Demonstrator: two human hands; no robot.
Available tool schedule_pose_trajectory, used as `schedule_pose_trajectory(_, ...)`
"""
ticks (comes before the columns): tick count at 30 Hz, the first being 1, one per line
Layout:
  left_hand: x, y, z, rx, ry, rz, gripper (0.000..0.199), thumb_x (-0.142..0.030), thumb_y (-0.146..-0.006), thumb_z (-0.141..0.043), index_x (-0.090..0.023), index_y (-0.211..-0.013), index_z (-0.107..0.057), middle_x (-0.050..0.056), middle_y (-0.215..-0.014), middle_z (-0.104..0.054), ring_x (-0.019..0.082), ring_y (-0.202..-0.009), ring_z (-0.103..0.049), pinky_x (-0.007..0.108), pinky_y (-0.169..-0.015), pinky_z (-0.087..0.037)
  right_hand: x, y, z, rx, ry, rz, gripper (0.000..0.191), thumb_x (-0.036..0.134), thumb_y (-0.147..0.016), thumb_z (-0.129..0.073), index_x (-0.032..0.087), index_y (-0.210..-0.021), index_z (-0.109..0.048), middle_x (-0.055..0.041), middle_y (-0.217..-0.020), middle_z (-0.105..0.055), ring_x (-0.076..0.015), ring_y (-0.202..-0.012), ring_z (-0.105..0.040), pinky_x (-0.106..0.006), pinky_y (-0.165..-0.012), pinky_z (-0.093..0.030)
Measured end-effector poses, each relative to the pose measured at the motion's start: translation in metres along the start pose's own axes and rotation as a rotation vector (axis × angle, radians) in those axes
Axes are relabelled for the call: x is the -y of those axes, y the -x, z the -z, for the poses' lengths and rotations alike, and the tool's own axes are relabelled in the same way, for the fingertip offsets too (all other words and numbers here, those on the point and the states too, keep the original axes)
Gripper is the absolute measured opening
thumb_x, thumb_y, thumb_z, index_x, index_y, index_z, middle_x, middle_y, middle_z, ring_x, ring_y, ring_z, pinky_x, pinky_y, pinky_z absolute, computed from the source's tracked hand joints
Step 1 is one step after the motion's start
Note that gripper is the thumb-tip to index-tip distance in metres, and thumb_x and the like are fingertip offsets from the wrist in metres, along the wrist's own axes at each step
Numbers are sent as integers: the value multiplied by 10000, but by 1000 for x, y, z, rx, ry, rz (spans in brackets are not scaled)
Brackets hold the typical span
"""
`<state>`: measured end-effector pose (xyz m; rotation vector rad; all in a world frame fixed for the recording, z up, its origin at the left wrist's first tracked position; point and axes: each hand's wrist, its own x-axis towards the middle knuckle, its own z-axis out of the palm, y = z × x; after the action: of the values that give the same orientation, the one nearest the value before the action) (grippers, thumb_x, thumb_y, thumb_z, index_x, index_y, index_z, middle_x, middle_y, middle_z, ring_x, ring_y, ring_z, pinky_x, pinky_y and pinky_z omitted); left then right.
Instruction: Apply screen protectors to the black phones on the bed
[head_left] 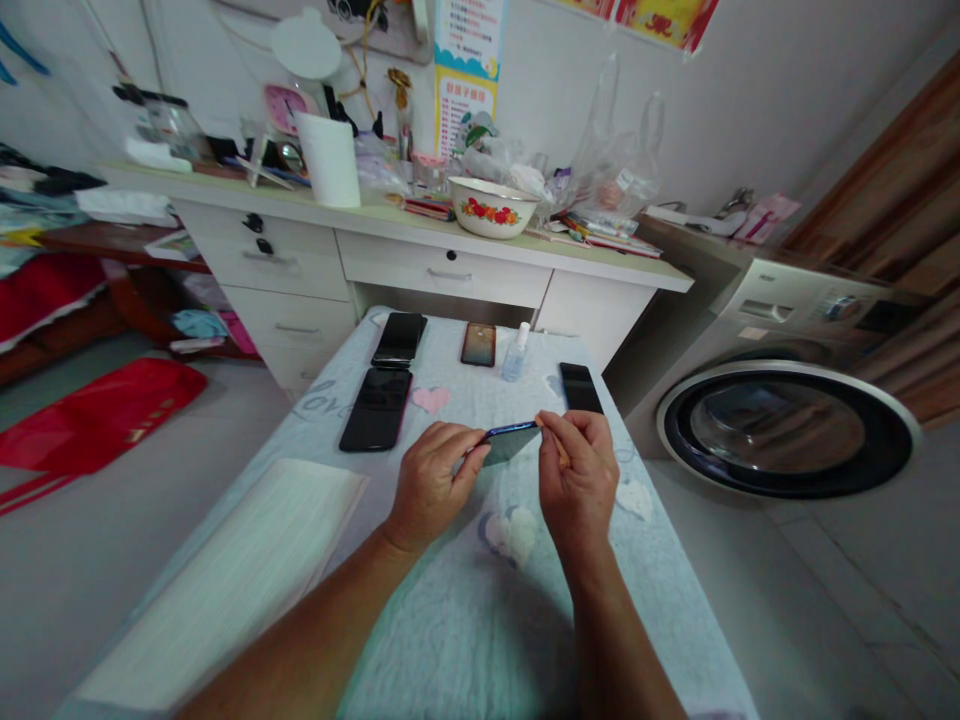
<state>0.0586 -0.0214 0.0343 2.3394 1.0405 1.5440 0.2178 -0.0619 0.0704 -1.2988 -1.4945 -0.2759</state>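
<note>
The blue-edged phone (pixel 511 438) is raised above the patterned cloth (pixel 540 630), left hand (pixel 431 485) pinching one end between thumb and fingers, right hand (pixel 581 480) pinching the other; four other phones (pixel 376 410) lie on the cloth, one close beyond the right knuckles, and a clear bottle (pixel 515 358) stands farther back
</note>
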Motion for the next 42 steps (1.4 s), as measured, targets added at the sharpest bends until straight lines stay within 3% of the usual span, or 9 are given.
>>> schedule_pose_trajectory(12,1,1,0,17,32,16,133,-227,-874,-569,-175,-962,-653,60,-855,-677,172,-810,-600,304,-725,-490,22,8,-14,69,-70,67,289,85,-874,-451,206,-1063,-633,-55,-926,-488,-139,-798,-550,-274,-670,-510)
schedule_pose_trajectory(22,-2,0,0,25,46,18,128,-216,-874,-564,-163,-955,-647,58,-841,-673,168,-780,-590,304,-706,-491,24,11,-16,138,-118,106,316,65,-874,-461,214,-1099,-624,-51,-954,-492,-118,-781,-561,-258,-684,-515)
schedule_pose_trajectory(35,1,2,1,14,49,4,118,-169,-846,-588,-158,-943,-655,52,-837,-664,162,-803,-600,295,-717,-497,7,9,-8,13,-34,58,278,72,-860,-507,209,-1050,-656,-49,-935,-501,-130,-805,-558,-260,-668,-506)
schedule_pose_trajectory(42,-2,1,3,-80,118,-10,264,-137,-818,-625,-186,-1077,-628,43,-938,-673,139,-832,-621,281,-760,-520,8,10,-8,14,-31,56,280,87,-868,-497,223,-1056,-653,-51,-942,-504,-135,-814,-566,-273,-677,-512)
